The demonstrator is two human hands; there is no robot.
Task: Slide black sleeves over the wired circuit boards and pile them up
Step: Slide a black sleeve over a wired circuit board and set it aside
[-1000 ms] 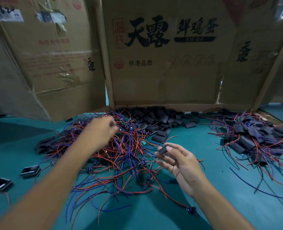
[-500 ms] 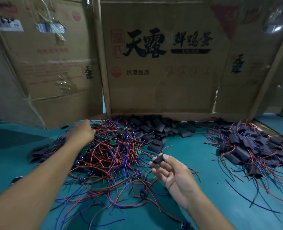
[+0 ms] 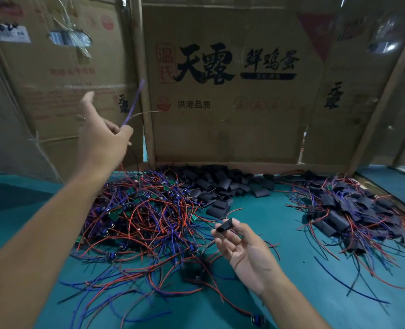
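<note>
Black and soft-looking, a little sleeve (image 3: 224, 225) sits pinched at the fingertips of the right hand (image 3: 243, 252), just beside the big tangle of wires (image 3: 139, 217). The left hand (image 3: 99, 141), which was down in that tangle a moment ago, has now gone up high, pinching thin purple and red wires (image 3: 132, 108) with a board I cannot see, so I think the sleeve goes on next. Flat black sleeves (image 3: 223, 186) lie behind the tangle, and the finished pile (image 3: 348, 210) lies far right of it on the smooth teal surface (image 3: 268, 210).
</note>
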